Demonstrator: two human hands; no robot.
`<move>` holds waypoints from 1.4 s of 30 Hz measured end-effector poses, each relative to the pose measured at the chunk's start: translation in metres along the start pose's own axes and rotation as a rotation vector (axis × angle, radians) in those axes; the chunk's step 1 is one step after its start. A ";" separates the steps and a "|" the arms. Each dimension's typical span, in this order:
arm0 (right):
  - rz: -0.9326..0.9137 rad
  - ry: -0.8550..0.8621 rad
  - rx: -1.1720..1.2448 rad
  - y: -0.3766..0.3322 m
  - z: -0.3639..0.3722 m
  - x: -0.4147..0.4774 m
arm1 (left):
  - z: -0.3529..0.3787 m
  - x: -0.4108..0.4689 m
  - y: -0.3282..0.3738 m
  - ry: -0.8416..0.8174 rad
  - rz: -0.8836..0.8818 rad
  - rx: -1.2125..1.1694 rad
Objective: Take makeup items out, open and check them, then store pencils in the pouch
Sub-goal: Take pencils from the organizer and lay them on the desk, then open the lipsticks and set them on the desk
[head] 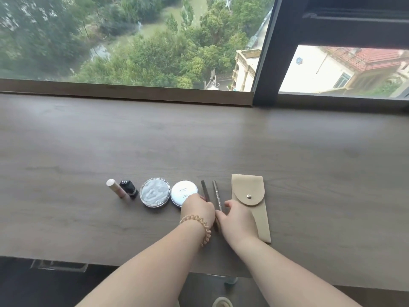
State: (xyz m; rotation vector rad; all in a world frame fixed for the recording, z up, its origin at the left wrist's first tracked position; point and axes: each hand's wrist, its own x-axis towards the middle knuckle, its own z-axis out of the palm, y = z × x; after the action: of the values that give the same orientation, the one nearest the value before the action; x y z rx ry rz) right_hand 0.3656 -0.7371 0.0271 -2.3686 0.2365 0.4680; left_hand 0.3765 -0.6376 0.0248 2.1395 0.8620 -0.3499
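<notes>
Two pencils lie side by side on the wooden desk (309,162): a dark pencil (204,188) and a grey pencil (216,193). My left hand (198,209), with a coiled hair tie on its wrist, curls its fingertips onto the dark pencil's lower part. My right hand (238,220) pinches the grey pencil's lower end between thumb and forefinger. Both hands hide the pencils' near ends. A beige pouch (251,191) lies just right of the pencils with its flap snapped down, and my right hand overlaps its left edge.
Left of the pencils stand a white cushion compact (182,190), a silver round compact (155,192), a black lipstick (128,188) and a pink tube (116,187) in a row. A window ledge (132,94) runs along the desk's far side.
</notes>
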 end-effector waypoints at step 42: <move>-0.324 0.321 -0.170 -0.177 0.148 -0.026 | -0.246 0.074 -0.165 0.100 0.589 0.036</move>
State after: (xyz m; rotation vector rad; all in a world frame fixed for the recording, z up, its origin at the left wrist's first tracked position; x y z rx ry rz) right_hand 0.3546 -0.5059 0.0424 -2.5787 -0.0473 -0.0501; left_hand 0.3099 -0.3414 0.0539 2.3395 0.2468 0.0461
